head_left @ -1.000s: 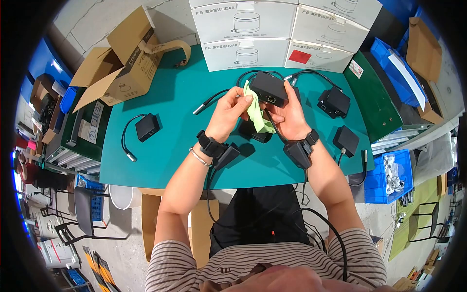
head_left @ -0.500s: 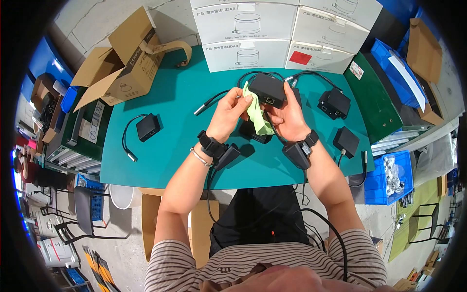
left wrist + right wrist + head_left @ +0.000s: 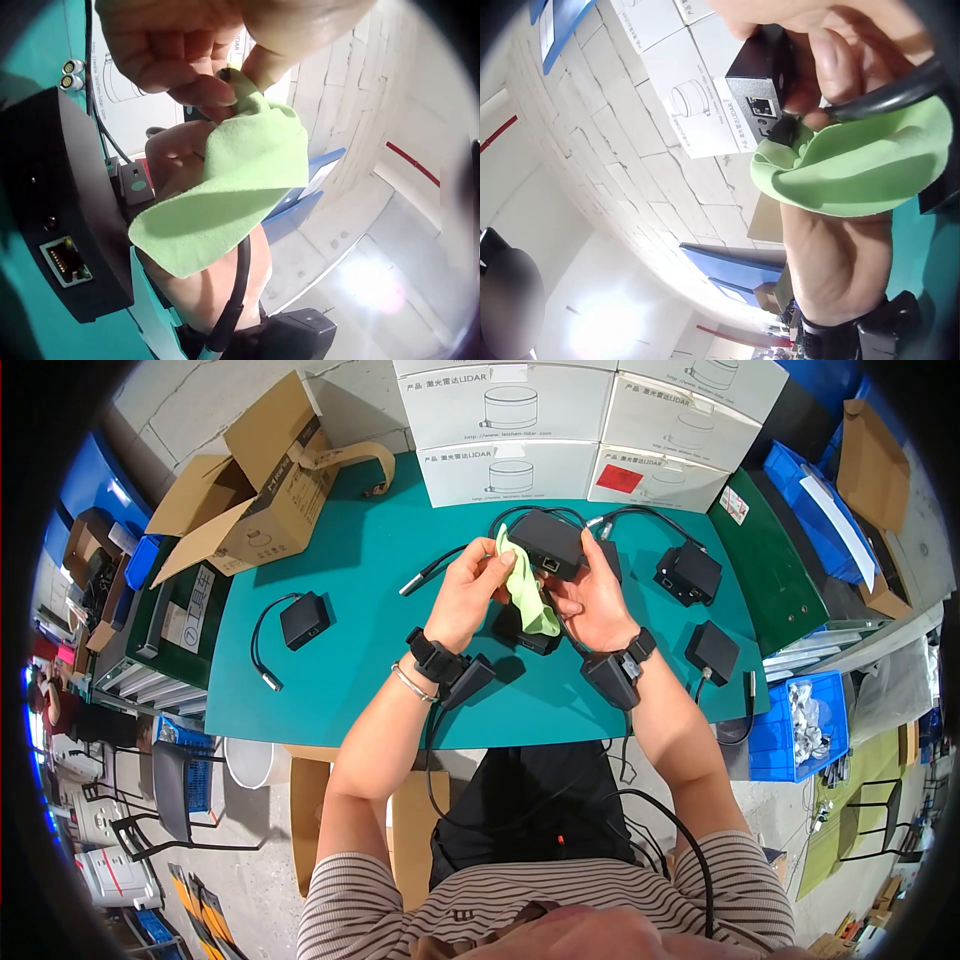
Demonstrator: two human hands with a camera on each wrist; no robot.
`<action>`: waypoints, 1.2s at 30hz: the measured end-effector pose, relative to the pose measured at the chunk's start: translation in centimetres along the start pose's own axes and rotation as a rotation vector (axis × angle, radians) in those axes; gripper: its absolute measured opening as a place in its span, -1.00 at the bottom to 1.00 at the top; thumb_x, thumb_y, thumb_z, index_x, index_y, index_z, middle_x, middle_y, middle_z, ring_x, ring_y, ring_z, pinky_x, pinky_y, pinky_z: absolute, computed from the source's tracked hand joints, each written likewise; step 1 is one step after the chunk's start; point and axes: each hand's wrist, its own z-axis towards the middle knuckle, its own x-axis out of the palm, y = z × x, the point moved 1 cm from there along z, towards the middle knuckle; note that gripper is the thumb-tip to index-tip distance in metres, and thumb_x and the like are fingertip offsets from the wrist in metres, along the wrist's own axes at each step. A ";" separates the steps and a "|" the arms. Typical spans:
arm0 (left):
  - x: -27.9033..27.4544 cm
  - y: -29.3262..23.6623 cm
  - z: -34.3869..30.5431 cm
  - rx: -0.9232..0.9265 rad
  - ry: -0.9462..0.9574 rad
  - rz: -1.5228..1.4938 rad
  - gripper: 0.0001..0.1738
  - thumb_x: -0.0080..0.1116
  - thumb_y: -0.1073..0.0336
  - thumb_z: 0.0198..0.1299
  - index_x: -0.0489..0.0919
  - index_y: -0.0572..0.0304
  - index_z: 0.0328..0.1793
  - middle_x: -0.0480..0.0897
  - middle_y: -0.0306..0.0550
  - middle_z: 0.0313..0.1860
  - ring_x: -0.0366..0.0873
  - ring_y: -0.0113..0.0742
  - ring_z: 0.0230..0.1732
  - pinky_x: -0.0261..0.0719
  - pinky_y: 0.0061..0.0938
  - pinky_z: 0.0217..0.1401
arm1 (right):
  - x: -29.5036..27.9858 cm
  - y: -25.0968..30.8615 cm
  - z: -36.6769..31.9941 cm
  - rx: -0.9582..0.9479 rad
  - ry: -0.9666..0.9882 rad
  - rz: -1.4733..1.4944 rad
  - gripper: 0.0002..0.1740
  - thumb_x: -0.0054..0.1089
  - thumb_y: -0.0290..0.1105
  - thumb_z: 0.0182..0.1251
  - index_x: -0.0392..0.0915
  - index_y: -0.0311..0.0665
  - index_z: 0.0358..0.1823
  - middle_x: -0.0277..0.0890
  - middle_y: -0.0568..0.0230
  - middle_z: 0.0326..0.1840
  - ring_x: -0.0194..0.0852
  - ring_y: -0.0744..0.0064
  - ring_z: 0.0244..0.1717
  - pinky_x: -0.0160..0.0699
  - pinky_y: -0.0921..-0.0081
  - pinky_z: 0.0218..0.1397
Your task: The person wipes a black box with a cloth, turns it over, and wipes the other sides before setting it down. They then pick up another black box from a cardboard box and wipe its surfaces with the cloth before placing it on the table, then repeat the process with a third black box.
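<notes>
My right hand (image 3: 601, 607) grips a black box (image 3: 546, 544) with a network port, above the green mat. Between thumb and fingers, my left hand (image 3: 466, 596) pinches a light green cloth (image 3: 527, 596) against the box's left side. The cloth hangs down and hides part of the box in the right wrist view, where the port face of the box (image 3: 759, 97) shows. A black cable (image 3: 889, 96) runs past the right hand's fingers. Under the hands, another black box (image 3: 527, 635) lies on the mat, partly covered by the cloth.
More black boxes with cables lie on the mat (image 3: 340, 690): one at left (image 3: 303, 622), two at right (image 3: 687, 572) (image 3: 712, 651). White cartons (image 3: 508, 472) are stacked at the back, an open cardboard box (image 3: 270, 525) stands back left, and a blue bin (image 3: 783, 732) sits at right.
The held box and cloth have shifted very slightly to the left, and the box has tilted a little. Both hands keep their hold.
</notes>
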 end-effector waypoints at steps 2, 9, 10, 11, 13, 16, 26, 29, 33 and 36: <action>0.0 0.0 0.0 0.001 0.004 0.007 -0.81 0.00 0.16 0.43 0.48 0.10 -0.11 0.55 -0.38 -0.35 0.43 -0.66 -0.35 0.41 -0.67 -0.26 | 0.0 0.0 0.0 0.003 -0.010 0.002 -0.30 -0.38 0.28 0.46 0.43 -0.17 0.15 0.53 0.28 -0.23 0.12 0.72 -0.55 -0.01 0.77 -0.62; -0.1 0.0 0.0 -0.007 0.009 -0.025 -0.80 -0.01 0.16 0.44 0.47 0.10 -0.11 0.57 -0.36 -0.33 0.47 -0.65 -0.33 0.43 -0.67 -0.24 | 0.0 0.0 0.0 0.019 0.006 0.048 -0.28 -0.35 0.28 0.46 0.42 -0.22 0.16 0.53 0.23 -0.23 0.18 0.71 -0.52 0.04 0.78 -0.62; -0.1 0.0 0.0 -0.006 0.013 -0.022 -0.80 -0.01 0.16 0.44 0.48 0.10 -0.10 0.57 -0.36 -0.33 0.47 -0.65 -0.32 0.43 -0.67 -0.24 | 0.1 0.0 -0.1 0.022 -0.013 0.050 -0.27 -0.35 0.28 0.46 0.42 -0.23 0.16 0.53 0.22 -0.23 0.19 0.71 -0.52 0.04 0.78 -0.62; -0.1 0.1 0.0 -0.006 0.012 -0.023 -0.80 -0.01 0.16 0.44 0.48 0.10 -0.10 0.57 -0.36 -0.33 0.47 -0.65 -0.32 0.43 -0.67 -0.24 | 0.1 0.0 -0.1 0.022 -0.013 0.050 -0.27 -0.35 0.28 0.46 0.42 -0.23 0.16 0.53 0.22 -0.23 0.19 0.71 -0.52 0.04 0.78 -0.62; -0.1 0.2 0.1 0.003 0.017 -0.018 -0.80 -0.01 0.16 0.44 0.48 0.11 -0.10 0.57 -0.36 -0.32 0.48 -0.65 -0.32 0.44 -0.67 -0.24 | 0.0 0.1 -0.1 0.026 0.007 0.062 -0.27 -0.35 0.28 0.46 0.42 -0.24 0.16 0.53 0.21 -0.22 0.20 0.71 -0.51 0.04 0.79 -0.62; -0.2 0.2 0.0 0.009 0.000 -0.010 -0.79 -0.01 0.16 0.44 0.48 0.12 -0.09 0.57 -0.35 -0.31 0.47 -0.65 -0.32 0.44 -0.67 -0.24 | 0.0 0.0 0.0 0.021 0.001 0.061 -0.27 -0.35 0.28 0.45 0.42 -0.24 0.16 0.54 0.22 -0.21 0.19 0.71 -0.52 0.04 0.78 -0.62; 0.0 0.0 0.0 0.010 -0.021 -0.012 -0.79 0.00 0.17 0.43 0.49 0.13 -0.10 0.53 -0.36 -0.36 0.42 -0.66 -0.36 0.41 -0.67 -0.27 | 0.0 0.0 -0.1 0.037 0.019 0.029 -0.28 -0.38 0.29 0.46 0.43 -0.19 0.14 0.54 0.27 -0.21 0.06 0.72 -0.58 -0.04 0.76 -0.62; 0.0 0.0 0.0 0.020 -0.013 -0.001 -0.79 0.01 0.16 0.43 0.48 0.13 -0.12 0.54 -0.36 -0.37 0.42 -0.66 -0.36 0.41 -0.67 -0.27 | -0.1 0.0 -0.1 0.048 0.032 0.024 -0.29 -0.39 0.30 0.46 0.43 -0.16 0.15 0.54 0.29 -0.21 0.03 0.73 -0.59 -0.04 0.76 -0.62; 0.1 0.0 0.0 0.015 -0.021 0.003 -0.79 0.01 0.16 0.43 0.47 0.13 -0.15 0.53 -0.35 -0.38 0.41 -0.65 -0.38 0.40 -0.66 -0.27 | -0.1 -0.1 -0.1 0.039 0.016 0.013 -0.30 -0.40 0.30 0.46 0.44 -0.14 0.13 0.53 0.31 -0.23 0.03 0.72 -0.58 -0.05 0.76 -0.62; 0.3 0.1 0.0 0.039 -0.049 0.006 -0.78 0.03 0.16 0.42 0.45 0.15 -0.17 0.52 -0.34 -0.40 0.40 -0.63 -0.39 0.40 -0.65 -0.30 | 0.0 -0.2 -0.1 0.034 0.015 0.005 -0.30 -0.39 0.30 0.46 0.44 -0.13 0.12 0.49 0.34 -0.27 0.05 0.72 -0.57 -0.04 0.76 -0.62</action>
